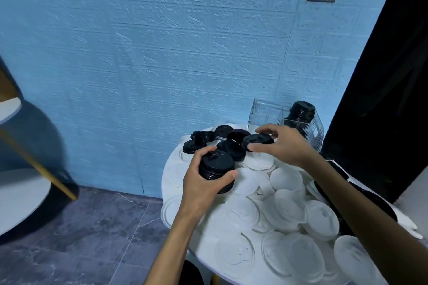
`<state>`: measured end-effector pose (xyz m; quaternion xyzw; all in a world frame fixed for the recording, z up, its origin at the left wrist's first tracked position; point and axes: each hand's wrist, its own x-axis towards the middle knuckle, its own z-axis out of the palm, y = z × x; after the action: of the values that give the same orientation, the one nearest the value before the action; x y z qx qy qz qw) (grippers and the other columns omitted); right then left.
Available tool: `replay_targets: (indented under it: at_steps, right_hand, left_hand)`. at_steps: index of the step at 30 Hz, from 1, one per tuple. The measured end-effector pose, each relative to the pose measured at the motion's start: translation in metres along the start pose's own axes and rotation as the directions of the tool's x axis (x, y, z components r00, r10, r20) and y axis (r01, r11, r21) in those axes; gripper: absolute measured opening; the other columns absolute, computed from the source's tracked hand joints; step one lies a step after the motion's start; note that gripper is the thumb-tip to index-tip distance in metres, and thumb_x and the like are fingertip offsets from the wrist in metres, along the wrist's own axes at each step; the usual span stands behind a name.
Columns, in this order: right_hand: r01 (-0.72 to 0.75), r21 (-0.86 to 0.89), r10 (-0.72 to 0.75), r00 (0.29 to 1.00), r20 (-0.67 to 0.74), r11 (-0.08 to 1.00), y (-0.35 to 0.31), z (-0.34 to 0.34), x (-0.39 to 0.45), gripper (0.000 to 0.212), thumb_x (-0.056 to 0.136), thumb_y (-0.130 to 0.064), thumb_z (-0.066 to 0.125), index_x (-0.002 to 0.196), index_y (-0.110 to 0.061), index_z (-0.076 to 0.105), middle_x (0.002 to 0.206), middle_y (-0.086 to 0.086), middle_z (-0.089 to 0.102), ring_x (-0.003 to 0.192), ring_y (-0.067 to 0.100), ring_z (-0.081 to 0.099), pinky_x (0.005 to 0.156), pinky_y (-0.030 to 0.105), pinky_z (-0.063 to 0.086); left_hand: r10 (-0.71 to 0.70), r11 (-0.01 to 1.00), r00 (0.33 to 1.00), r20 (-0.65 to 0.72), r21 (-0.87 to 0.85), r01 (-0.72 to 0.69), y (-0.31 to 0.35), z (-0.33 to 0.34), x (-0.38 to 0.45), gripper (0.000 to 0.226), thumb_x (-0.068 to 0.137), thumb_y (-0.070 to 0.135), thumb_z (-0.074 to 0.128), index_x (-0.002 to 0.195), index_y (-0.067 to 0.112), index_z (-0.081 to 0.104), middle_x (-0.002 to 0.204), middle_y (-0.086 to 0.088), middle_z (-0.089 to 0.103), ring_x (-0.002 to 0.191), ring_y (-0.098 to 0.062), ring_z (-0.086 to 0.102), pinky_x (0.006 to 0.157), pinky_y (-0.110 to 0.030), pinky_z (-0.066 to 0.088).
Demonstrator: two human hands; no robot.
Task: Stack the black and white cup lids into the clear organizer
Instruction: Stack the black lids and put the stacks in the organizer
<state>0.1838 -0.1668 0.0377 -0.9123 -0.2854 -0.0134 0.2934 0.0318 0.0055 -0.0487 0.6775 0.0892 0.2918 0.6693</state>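
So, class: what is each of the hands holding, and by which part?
The left hand grips a stack of black lids around its side, thumb in front. The right hand pinches a single black lid by its rim, above the table's pile.

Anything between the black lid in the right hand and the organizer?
Nothing visible. The right hand pinches the black lid just in front of the organizer, whose near compartment stands open; a black stack fills the compartment behind.
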Motion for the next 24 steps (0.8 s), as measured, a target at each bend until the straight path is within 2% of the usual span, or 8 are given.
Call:
replay_targets:
  at_steps: [5, 8, 10, 12, 17, 19, 22, 24]
  right_hand:
    - [0.091, 0.414, -0.139, 0.986, 0.088, 0.906, -0.035, 0.008, -0.031, 0.040, 0.076, -0.040, 0.086, 0.112, -0.031, 0.071, 0.103, -0.013, 0.076, 0.098, 0.003, 0.071, 0.085, 0.019, 0.050]
    - [0.043, 0.557, -0.180, 0.964, 0.194, 0.830, -0.040, 0.027, -0.040, 0.046, 0.074, -0.030, 0.090, 0.116, -0.027, 0.070, 0.104, -0.001, 0.078, 0.097, 0.014, 0.075, 0.086, 0.030, 0.058]
    - [0.029, 0.583, -0.176, 0.964, 0.198, 0.812, -0.039, 0.038, -0.042, 0.052, 0.069, -0.035, 0.090, 0.116, -0.031, 0.070, 0.106, 0.000, 0.077, 0.102, 0.017, 0.074, 0.093, 0.040, 0.058]
    - [0.020, 0.589, -0.171, 0.964, 0.202, 0.808, -0.037, 0.041, -0.041, 0.057, 0.063, -0.040, 0.090, 0.116, -0.033, 0.071, 0.108, -0.001, 0.077, 0.104, 0.015, 0.073, 0.097, 0.042, 0.057]
    - [-0.027, 0.616, -0.151, 0.960, 0.235, 0.787, -0.030, 0.047, -0.037, 0.057, 0.062, -0.028, 0.092, 0.113, -0.029, 0.068, 0.108, 0.002, 0.075, 0.098, 0.022, 0.075, 0.093, 0.047, 0.059]
    - [-0.015, 0.602, -0.175, 0.951, 0.256, 0.798, -0.029, 0.048, -0.034, 0.059, 0.059, -0.030, 0.093, 0.111, -0.028, 0.066, 0.115, 0.001, 0.070, 0.101, 0.021, 0.074, 0.092, 0.045, 0.059]
    - [-0.052, 0.597, -0.173, 0.934, 0.314, 0.801, -0.029, 0.039, -0.021, 0.059, 0.070, -0.031, 0.093, 0.121, -0.028, 0.062, 0.125, -0.003, 0.067, 0.106, 0.014, 0.071, 0.095, 0.037, 0.058]
    - [-0.025, 0.545, -0.098, 0.976, 0.196, 0.838, -0.024, 0.030, 0.001, 0.056, 0.078, -0.038, 0.085, 0.128, -0.028, 0.061, 0.127, -0.008, 0.067, 0.107, 0.009, 0.070, 0.090, 0.026, 0.055]
  left_hand:
    - [0.003, 1.000, 0.999, 0.046, -0.009, -0.002, 0.007, 0.011, -0.002, 0.082, 0.069, 0.016, 0.096, 0.134, 0.045, 0.056, 0.120, 0.020, 0.071, 0.116, -0.005, 0.067, 0.105, -0.036, 0.054]
    - [0.001, 1.000, 0.998, 0.059, -0.030, 0.000, 0.007, 0.014, -0.003, 0.089, 0.067, 0.018, 0.094, 0.140, 0.046, 0.051, 0.127, 0.014, 0.071, 0.119, -0.010, 0.067, 0.105, -0.042, 0.054]
    - [-0.004, 0.999, 0.998, 0.068, -0.034, 0.006, 0.006, 0.013, -0.004, 0.090, 0.068, 0.016, 0.093, 0.141, 0.046, 0.051, 0.130, 0.012, 0.070, 0.121, -0.011, 0.067, 0.104, -0.043, 0.054]
    - [-0.007, 0.999, 0.996, 0.090, -0.031, 0.010, 0.004, 0.013, -0.005, 0.092, 0.067, 0.010, 0.094, 0.141, 0.045, 0.051, 0.130, 0.011, 0.070, 0.121, -0.011, 0.067, 0.101, -0.039, 0.057]
    - [0.007, 1.000, 0.997, 0.071, 0.024, -0.009, 0.000, 0.014, -0.005, 0.083, 0.062, 0.020, 0.093, 0.135, 0.040, 0.058, 0.128, 0.011, 0.070, 0.120, -0.011, 0.066, 0.101, -0.040, 0.057]
    - [0.010, 0.999, 1.000, 0.030, 0.043, -0.011, -0.003, 0.015, -0.005, 0.070, 0.064, 0.019, 0.090, 0.127, 0.036, 0.063, 0.125, 0.010, 0.071, 0.119, -0.013, 0.066, 0.103, -0.046, 0.055]
    - [0.003, 0.999, 1.000, 0.000, 0.038, -0.003, -0.004, 0.015, -0.002, 0.063, 0.063, 0.026, 0.093, 0.118, 0.034, 0.065, 0.117, 0.010, 0.072, 0.113, -0.014, 0.067, 0.102, -0.047, 0.055]
    - [0.006, 0.999, 1.000, -0.013, 0.041, -0.005, -0.002, 0.012, 0.001, 0.065, 0.058, 0.038, 0.095, 0.116, 0.036, 0.065, 0.116, 0.013, 0.071, 0.112, -0.013, 0.067, 0.102, -0.044, 0.055]
